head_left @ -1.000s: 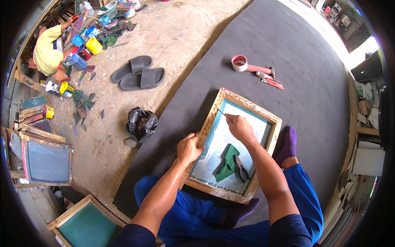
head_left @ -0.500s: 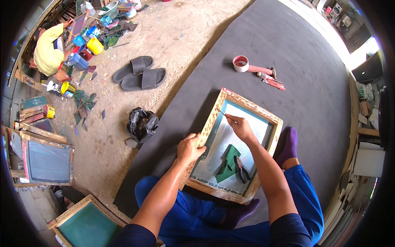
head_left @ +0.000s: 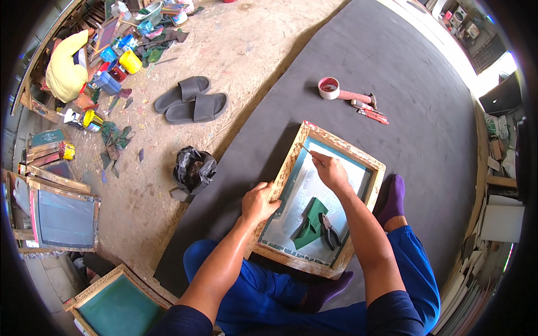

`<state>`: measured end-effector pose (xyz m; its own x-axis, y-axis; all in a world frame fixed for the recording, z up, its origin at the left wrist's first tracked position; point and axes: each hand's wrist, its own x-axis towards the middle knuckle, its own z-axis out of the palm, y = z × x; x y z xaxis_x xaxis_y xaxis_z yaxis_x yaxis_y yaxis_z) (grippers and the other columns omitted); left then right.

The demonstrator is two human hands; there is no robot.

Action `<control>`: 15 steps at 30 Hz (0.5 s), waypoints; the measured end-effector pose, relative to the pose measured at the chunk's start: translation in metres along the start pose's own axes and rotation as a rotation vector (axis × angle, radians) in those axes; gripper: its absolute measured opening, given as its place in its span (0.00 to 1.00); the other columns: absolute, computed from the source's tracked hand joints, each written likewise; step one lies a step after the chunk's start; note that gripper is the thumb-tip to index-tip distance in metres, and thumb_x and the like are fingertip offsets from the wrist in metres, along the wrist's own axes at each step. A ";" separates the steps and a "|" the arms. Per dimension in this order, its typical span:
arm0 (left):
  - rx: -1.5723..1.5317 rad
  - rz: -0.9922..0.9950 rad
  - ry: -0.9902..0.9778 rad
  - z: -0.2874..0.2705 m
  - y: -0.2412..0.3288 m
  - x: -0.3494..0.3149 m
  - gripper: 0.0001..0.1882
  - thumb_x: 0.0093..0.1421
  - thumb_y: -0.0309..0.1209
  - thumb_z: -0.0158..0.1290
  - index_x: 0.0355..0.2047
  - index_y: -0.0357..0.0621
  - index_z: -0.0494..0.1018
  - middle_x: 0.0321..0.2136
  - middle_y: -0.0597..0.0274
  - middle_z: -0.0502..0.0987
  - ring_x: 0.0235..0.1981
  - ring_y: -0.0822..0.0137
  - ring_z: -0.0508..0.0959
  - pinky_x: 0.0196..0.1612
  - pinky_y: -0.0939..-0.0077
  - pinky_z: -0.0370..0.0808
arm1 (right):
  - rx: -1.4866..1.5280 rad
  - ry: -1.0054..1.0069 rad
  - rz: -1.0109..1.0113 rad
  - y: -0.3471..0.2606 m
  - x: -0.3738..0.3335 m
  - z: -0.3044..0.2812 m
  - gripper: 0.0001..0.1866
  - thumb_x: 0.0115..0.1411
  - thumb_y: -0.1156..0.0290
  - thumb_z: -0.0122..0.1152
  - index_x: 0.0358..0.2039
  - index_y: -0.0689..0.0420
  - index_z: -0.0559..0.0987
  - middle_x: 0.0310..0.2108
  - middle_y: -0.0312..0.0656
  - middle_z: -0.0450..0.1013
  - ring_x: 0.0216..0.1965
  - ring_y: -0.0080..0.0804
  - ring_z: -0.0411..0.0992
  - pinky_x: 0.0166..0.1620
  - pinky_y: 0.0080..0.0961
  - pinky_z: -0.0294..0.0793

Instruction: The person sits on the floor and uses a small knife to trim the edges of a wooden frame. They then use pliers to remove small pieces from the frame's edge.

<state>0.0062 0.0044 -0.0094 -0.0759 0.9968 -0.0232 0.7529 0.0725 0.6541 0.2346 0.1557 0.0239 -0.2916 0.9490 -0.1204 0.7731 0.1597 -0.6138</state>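
Observation:
A wooden screen-printing frame with pale mesh lies tilted in front of my crossed legs. My left hand is closed round its left rail, which is covered in small marks. Pinched in my right hand is a thin rod-like tool of a kind I cannot make out. It points up and left toward the upper part of that rail; whether the tip touches the wood is unclear. On the mesh, below my right hand, rest a folded green cloth and dark-handled pliers.
Beyond the frame, a tape roll, a hammer and a red cutter lie on the black mat. Left are slippers, a black bag and more framed screens. A person in yellow bends among paint pots.
My right hand has shifted slightly to the right and the tool lies at a slightly different angle. My left hand and the frame stay put. The person in yellow has bent lower.

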 end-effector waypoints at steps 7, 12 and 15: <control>-0.008 -0.010 -0.003 0.000 0.000 -0.001 0.34 0.49 0.38 0.69 0.55 0.35 0.77 0.48 0.48 0.81 0.45 0.47 0.83 0.47 0.58 0.81 | -0.204 -0.069 -0.038 -0.019 0.001 -0.008 0.16 0.70 0.62 0.57 0.55 0.44 0.83 0.39 0.54 0.82 0.41 0.56 0.81 0.45 0.48 0.81; -0.006 0.011 0.000 -0.002 0.003 0.002 0.34 0.49 0.38 0.69 0.55 0.34 0.77 0.46 0.50 0.81 0.43 0.48 0.83 0.45 0.58 0.81 | 0.269 -0.112 0.005 0.026 0.016 0.013 0.17 0.70 0.61 0.57 0.57 0.45 0.83 0.41 0.55 0.82 0.43 0.57 0.80 0.48 0.48 0.79; -0.008 0.013 0.018 -0.004 0.003 0.000 0.33 0.49 0.37 0.69 0.54 0.34 0.78 0.45 0.51 0.80 0.42 0.48 0.83 0.44 0.58 0.81 | -0.010 -0.071 -0.069 0.017 0.009 0.005 0.19 0.71 0.60 0.58 0.60 0.47 0.81 0.43 0.53 0.83 0.44 0.52 0.83 0.49 0.43 0.80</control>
<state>0.0061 0.0041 -0.0042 -0.0777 0.9970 -0.0007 0.7484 0.0587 0.6607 0.2419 0.1656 0.0087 -0.3827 0.9142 -0.1333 0.7554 0.2266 -0.6148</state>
